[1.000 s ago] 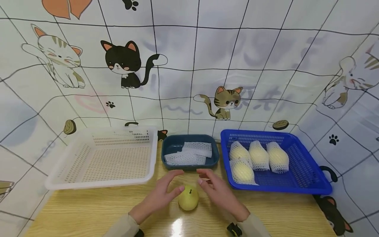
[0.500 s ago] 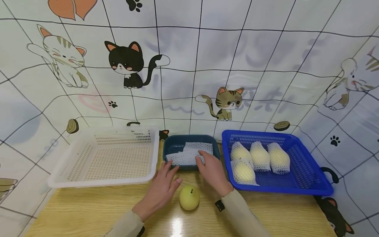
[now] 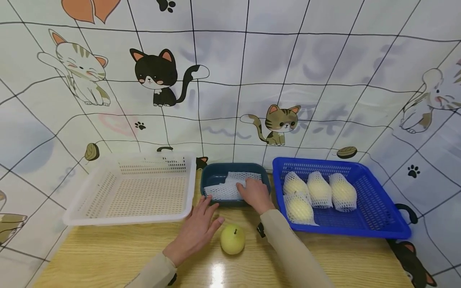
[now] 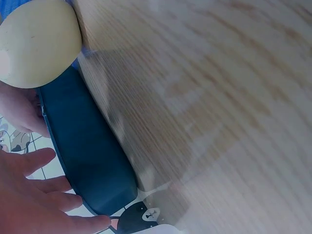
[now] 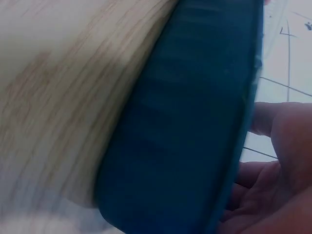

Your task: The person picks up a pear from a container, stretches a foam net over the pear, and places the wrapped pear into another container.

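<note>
Inside the small dark teal tray, several white foam fruit nets lie in a loose layer. My right hand reaches over the tray's near rim with fingers bent down onto the nets; the fingertips are hidden, so a pinch cannot be made out. My left hand is spread, its straight fingertips at the tray's front left corner. Between my forearms a bare yellow-green pear stands on the table, stem up, touched by neither hand. The left wrist view shows the pear close up, with the left fingers beside the tray.
At the right, a blue basket holds several pears in foam nets. To the left stands a white perforated basket with nothing in it. A cat-print sheet covers the wall behind the wooden table.
Both hands have moved forward from around the pear to the teal tray. The right hand has gone into the tray and its fingers have bent down; the left has flattened by the rim.
</note>
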The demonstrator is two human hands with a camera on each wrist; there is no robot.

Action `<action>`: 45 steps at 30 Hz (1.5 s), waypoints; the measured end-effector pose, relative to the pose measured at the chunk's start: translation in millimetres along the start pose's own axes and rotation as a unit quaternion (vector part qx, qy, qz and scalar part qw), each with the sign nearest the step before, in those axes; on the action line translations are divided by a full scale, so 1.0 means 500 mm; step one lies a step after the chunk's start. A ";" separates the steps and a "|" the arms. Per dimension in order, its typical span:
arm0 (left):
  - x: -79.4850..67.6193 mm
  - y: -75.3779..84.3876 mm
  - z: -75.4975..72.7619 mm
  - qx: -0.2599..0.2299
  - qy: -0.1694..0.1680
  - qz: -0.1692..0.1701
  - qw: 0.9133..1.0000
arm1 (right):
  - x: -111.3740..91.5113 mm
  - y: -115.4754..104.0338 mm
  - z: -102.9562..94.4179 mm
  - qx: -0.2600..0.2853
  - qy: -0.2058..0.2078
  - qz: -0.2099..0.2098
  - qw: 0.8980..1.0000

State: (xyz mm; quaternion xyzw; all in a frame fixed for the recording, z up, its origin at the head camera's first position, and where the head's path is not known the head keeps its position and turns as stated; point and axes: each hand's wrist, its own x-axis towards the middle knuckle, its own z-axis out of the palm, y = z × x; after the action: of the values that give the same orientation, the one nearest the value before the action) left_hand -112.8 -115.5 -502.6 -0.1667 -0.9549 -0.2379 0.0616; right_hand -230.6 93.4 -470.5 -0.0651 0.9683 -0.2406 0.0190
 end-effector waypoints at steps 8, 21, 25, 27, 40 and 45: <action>0.006 0.002 0.002 0.000 -0.002 0.004 1.000 | 0.012 0.011 0.014 0.091 -0.017 0.025 0.995; 0.005 0.000 0.002 -0.033 0.015 0.009 0.999 | -0.026 0.008 -0.008 0.294 0.079 -0.024 0.952; 0.005 0.000 0.002 -0.084 0.074 0.035 0.993 | -0.044 0.013 -0.021 0.372 0.105 -0.036 0.922; 0.003 0.000 0.002 -0.115 0.122 0.061 0.984 | -0.054 0.016 -0.029 0.413 0.106 -0.043 0.904; 0.042 0.074 -0.052 -0.501 0.185 0.020 0.845 | -0.118 0.041 -0.061 0.734 -0.068 -0.113 0.667; 0.074 0.089 -0.074 -0.532 0.058 -0.033 0.844 | -0.129 0.052 -0.058 0.703 -0.148 -0.152 0.679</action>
State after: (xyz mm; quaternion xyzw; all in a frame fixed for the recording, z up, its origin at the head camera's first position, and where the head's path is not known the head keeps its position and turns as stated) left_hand -130.6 -85.6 -443.5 -0.1279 -0.6818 -0.7202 0.0110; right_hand -171.4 138.2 -456.8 -0.2135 0.4751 -0.8374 0.1654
